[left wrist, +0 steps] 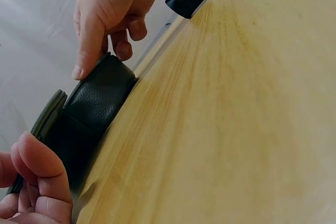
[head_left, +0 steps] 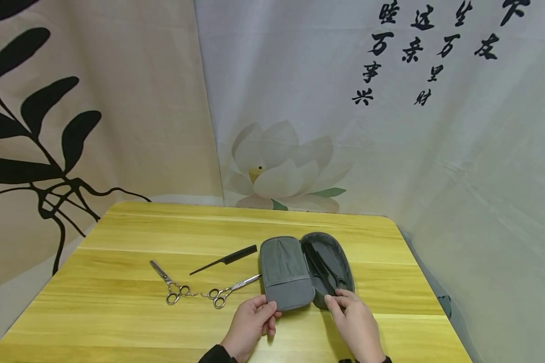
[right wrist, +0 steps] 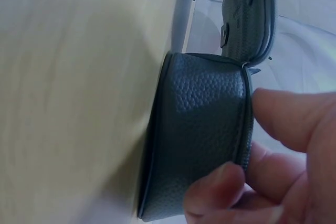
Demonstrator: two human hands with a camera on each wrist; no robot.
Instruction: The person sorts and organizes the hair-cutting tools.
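A pale fabric backdrop (head_left: 163,101), printed with a lotus and black brushed characters, hangs behind a yellow wood-grained bench (head_left: 131,322). Right of the middle of the bench, a grey zippered case (head_left: 283,258) with a pebbled outer skin lies unfolded: its flat lid (head_left: 290,295), fitted with an inner pocket, is on the left, raised off the wood; its deeper half (head_left: 350,267) rests on the right with slender black implements (head_left: 318,267) inside, their exact kind unclear. The left hand (head_left: 252,322) pinches the lid's near left corner between thumb and curled fingers. The right hand (head_left: 356,320) pinches the near rim of the deeper half. Just left of the case lies a black tail comb (head_left: 238,255), thin handle pointing left. Nearer the person, silver hairdressing scissors (head_left: 240,285) reach the lid's edge; whether they touch cannot be told. Farther left, well apart from the case, lie shorter silver scissors (head_left: 165,278), rings toward the person
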